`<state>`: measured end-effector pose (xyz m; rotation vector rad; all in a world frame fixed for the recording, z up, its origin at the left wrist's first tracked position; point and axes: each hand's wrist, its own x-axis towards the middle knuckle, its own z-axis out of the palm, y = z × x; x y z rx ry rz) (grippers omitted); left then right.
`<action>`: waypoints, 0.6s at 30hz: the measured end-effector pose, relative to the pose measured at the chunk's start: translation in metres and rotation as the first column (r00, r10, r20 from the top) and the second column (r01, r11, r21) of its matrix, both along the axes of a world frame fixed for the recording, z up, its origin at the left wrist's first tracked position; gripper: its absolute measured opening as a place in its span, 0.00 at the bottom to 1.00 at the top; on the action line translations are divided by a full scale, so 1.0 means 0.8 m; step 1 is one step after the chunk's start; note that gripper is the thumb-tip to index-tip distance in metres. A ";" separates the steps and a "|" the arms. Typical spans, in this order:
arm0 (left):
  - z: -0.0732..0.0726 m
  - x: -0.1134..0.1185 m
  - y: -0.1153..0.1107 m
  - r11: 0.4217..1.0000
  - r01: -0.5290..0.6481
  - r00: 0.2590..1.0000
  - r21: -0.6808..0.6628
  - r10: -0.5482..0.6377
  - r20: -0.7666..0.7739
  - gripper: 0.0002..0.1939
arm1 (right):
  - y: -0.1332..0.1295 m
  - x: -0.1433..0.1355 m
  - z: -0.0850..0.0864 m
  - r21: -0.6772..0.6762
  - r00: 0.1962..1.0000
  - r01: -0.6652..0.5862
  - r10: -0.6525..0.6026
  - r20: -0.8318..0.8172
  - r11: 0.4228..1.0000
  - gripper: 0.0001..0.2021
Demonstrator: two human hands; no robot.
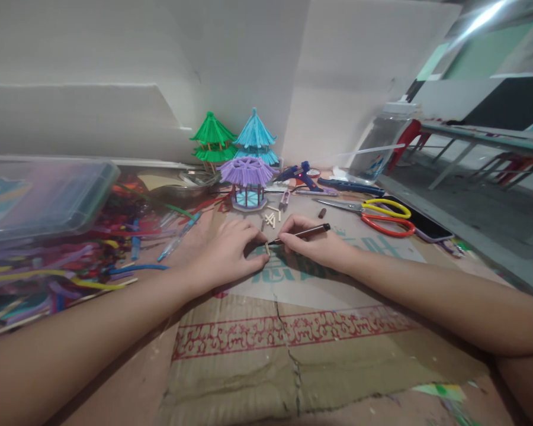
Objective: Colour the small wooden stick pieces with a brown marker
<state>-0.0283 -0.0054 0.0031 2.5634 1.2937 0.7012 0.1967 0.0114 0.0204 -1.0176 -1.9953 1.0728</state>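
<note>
My right hand [304, 239] grips a dark brown marker pen [313, 231], its tip pointing left at a short wooden stick [267, 249]. My left hand [235, 248] pinches that stick between thumb and forefinger against the printed sheet. Several more short sticks [270, 220] lie loose just beyond my fingertips. The pen's brown cap [322, 213] rests apart, to the right of them. Behind stands a small pavilion model [249, 180] with a purple roof, and at its back are a blue-roofed model [254, 136] and a green-roofed one [211, 136].
Scissors [368, 213] with yellow and red handles lie at right beside a phone [420, 222]. A blue glue gun [298, 171] and a large clear bottle [377, 145] stand behind. At left, a plastic box [48, 198] sits over coloured pipe cleaners. Torn cardboard [231, 373] covers the table.
</note>
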 end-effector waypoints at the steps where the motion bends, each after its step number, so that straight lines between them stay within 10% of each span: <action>1: 0.000 -0.001 0.001 1.000 0.000 1.000 -0.006 0.000 0.007 0.11 | 0.000 0.000 0.000 -0.004 1.000 -0.001 0.001 0.003 1.000 0.08; 18: -0.002 -0.004 0.004 1.000 0.010 1.000 -0.019 -0.010 -0.017 0.11 | 0.002 0.000 0.001 -0.060 0.999 0.012 -0.009 0.038 0.998 0.08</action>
